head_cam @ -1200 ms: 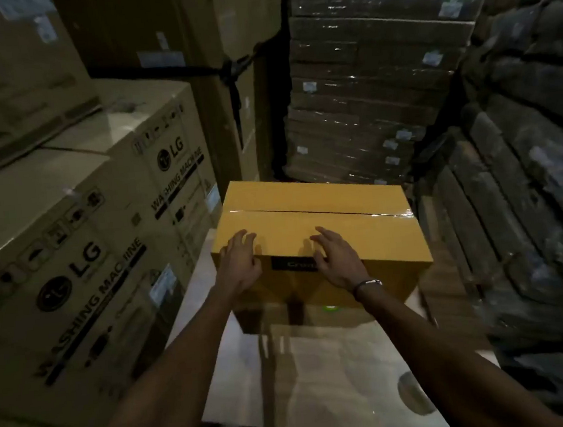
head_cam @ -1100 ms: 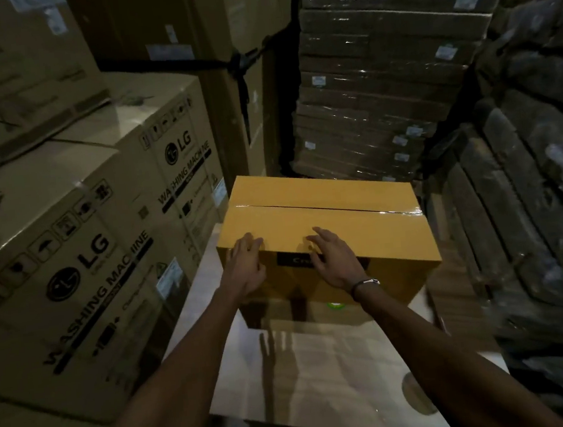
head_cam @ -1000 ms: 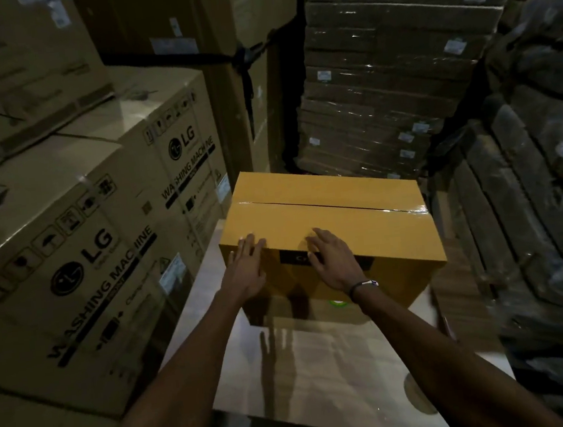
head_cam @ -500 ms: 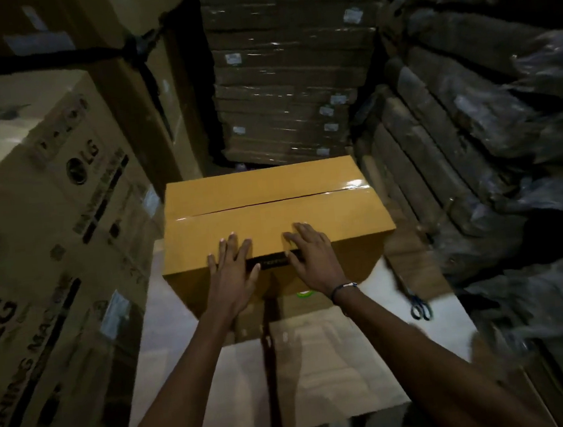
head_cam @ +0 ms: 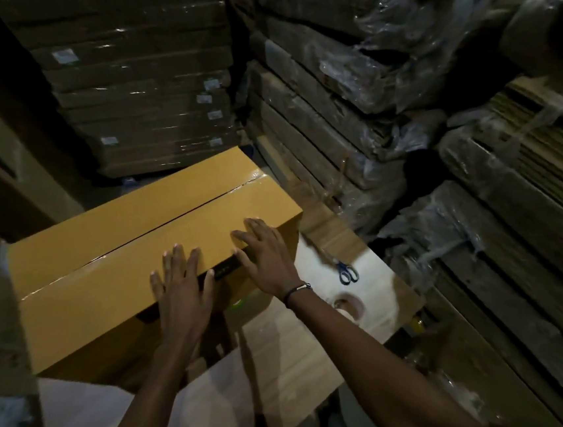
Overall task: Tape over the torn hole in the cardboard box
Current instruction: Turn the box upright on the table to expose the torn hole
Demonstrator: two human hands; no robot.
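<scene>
A yellow-brown cardboard box (head_cam: 133,262) sits on a pale worktop (head_cam: 287,360) in a dim storeroom, turned at an angle so its far right corner points toward the stacked goods behind. Its top flaps meet in a seam sealed with clear glossy tape (head_cam: 158,230). The left hand (head_cam: 181,292) lies flat on the near edge of the box top, fingers spread apart and holding nothing. The right hand (head_cam: 266,252), a dark band at its wrist, also rests with fingers spread on the near right part of the top, its thumb at the edge beside a dark strip (head_cam: 225,270) on the box's front face. No torn hole can be made out from this angle. On the worktop to the right of the box lie blue-handled scissors (head_cam: 345,270) and, nearer, a roll of tape (head_cam: 349,306). Wrapped flat cartons (head_cam: 144,88) are stacked behind.
</scene>
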